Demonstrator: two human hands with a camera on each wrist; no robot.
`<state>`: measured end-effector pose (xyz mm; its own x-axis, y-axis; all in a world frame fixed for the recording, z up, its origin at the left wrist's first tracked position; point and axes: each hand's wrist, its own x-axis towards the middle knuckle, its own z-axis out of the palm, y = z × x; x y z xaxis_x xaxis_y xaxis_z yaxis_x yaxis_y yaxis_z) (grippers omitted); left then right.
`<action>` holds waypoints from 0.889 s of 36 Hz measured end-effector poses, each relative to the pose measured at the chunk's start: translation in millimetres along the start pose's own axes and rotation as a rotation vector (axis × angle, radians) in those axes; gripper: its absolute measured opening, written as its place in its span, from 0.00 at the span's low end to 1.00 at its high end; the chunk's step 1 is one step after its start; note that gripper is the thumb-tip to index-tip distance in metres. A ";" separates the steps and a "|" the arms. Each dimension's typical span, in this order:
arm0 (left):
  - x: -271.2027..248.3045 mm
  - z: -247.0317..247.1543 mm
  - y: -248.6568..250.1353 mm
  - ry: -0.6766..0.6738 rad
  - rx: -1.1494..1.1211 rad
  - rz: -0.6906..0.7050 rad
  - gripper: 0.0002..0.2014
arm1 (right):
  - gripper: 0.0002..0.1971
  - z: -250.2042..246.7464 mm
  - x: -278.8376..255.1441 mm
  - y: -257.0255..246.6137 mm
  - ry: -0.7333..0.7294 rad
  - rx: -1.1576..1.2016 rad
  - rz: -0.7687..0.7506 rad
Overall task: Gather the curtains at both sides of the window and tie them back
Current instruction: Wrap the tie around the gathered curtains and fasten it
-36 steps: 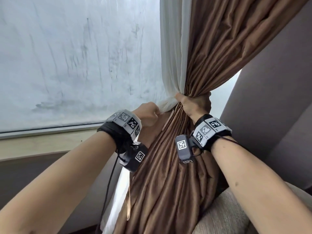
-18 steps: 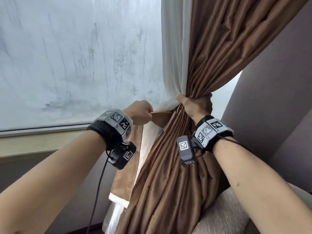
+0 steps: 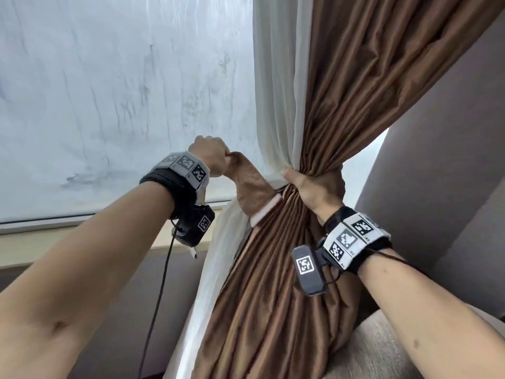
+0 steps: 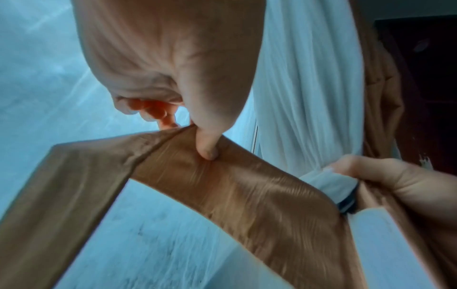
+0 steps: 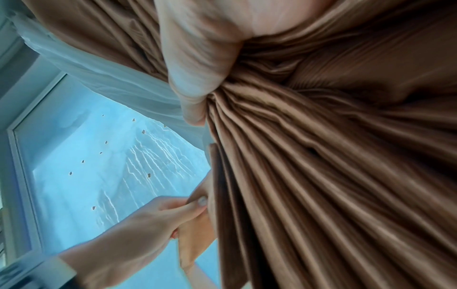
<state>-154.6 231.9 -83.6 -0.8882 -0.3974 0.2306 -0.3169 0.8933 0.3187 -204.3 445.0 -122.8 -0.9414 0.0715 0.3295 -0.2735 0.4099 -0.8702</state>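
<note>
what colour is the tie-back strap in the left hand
Brown, like the curtain; the strap shows best in the left wrist view.

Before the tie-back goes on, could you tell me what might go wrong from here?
1. The right hand alone bunches the brown curtain and white sheer; easing it could let pleats spill out.
2. The left hand only pinches the tie-back band; it might slip free while being wrapped.

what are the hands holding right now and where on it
The left hand pinches the brown tie-back strap at its fold; the right hand grips the gathered brown curtain at its bunched waist.
</note>
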 end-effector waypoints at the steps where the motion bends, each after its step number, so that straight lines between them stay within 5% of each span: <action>1: 5.9 3.6 5.2 -0.007 0.007 -0.001 0.20 | 0.49 0.1 -1.1 0.6 -0.003 0.008 -0.006; 16: 41.0 49.3 74.7 -0.072 -0.140 0.083 0.09 | 0.53 -1.6 12.4 7.8 -0.004 0.043 0.008; 20: 51.0 48.7 75.2 -0.227 -0.491 0.105 0.18 | 0.51 3.2 16.7 7.9 -0.020 0.047 -0.002; 24: 46.6 45.1 74.7 -0.345 -0.884 -0.004 0.08 | 0.46 2.4 19.9 10.4 -0.033 0.055 -0.016; 27: 31.6 40.4 65.3 -0.612 -1.219 -0.009 0.08 | 0.46 0.7 21.6 10.5 -0.025 0.070 -0.014; 30: 14.8 34.6 53.2 -0.883 -1.303 0.112 0.15 | 0.48 0.5 26.4 12.0 -0.012 0.069 0.012; 32: 8.1 32.0 58.7 -0.876 -1.162 0.153 0.18 | 0.49 1.2 28.5 11.9 -0.013 0.068 0.035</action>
<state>-191.0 287.8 -92.4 -0.9361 0.3149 -0.1566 -0.1392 0.0773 0.9872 -234.7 450.8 -124.2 -0.9529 0.0726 0.2945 -0.2531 0.3450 -0.9039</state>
